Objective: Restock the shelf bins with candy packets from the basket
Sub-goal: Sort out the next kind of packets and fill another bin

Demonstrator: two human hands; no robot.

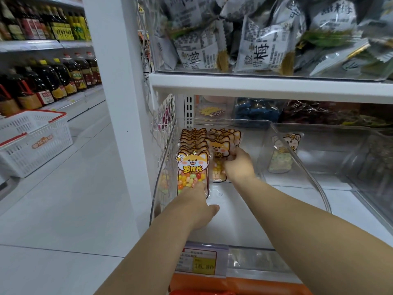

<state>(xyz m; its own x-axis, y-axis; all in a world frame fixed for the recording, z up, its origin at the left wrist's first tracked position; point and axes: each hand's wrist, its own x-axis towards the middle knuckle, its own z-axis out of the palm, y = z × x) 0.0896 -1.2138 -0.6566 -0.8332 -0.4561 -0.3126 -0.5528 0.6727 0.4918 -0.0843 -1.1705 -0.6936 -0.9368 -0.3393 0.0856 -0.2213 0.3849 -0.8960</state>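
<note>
Both forearms reach over the price tag (pixel 198 261) on the shelf's front edge into the clear bin (pixel 302 165). Left hand (pixel 196 206) steadies the front packet (pixel 192 173) at the bin's left wall, fingers loosely against its base; right hand (pixel 238 166) grips the second row (pixel 221 150). Best to press both rows upright and back together, leaving front space. Basket (pixel 34 141) sits well apart on the floor.
</note>
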